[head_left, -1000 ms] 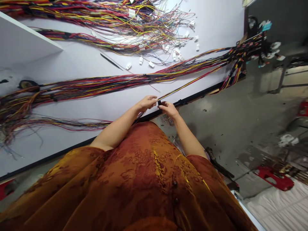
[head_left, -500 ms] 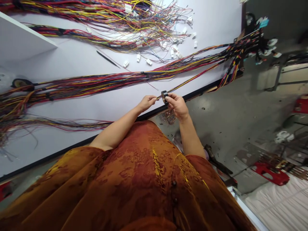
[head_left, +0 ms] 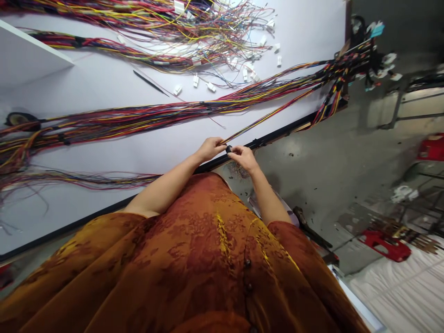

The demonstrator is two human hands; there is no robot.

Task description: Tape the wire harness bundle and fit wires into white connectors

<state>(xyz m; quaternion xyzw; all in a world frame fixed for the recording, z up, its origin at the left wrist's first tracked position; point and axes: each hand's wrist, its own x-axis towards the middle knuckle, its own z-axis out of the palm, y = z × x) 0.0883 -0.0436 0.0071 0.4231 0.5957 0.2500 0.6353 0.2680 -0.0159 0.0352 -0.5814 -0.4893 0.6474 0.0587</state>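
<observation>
At the far left, a dark ring-shaped roll (head_left: 21,121) lies beside the main wire harness (head_left: 138,118), which stretches across the white tabletop (head_left: 145,152); above its middle sit loose white connectors (head_left: 196,81). Near the table's front edge, the left hand (head_left: 209,149) pinches a thin wire branch (head_left: 265,120) between thumb and fingers. Just right of those fingertips, the right hand (head_left: 245,158) grasps a black tape roll (head_left: 228,149) by its fingertips, while the branch slopes up rightward to the clustered wires (head_left: 342,69) at the table's corner

R fingers (head_left: 237,150) now lower, closer to L fingers (head_left: 218,149), blk tape roll (head_left: 229,149) down too, less showing
</observation>
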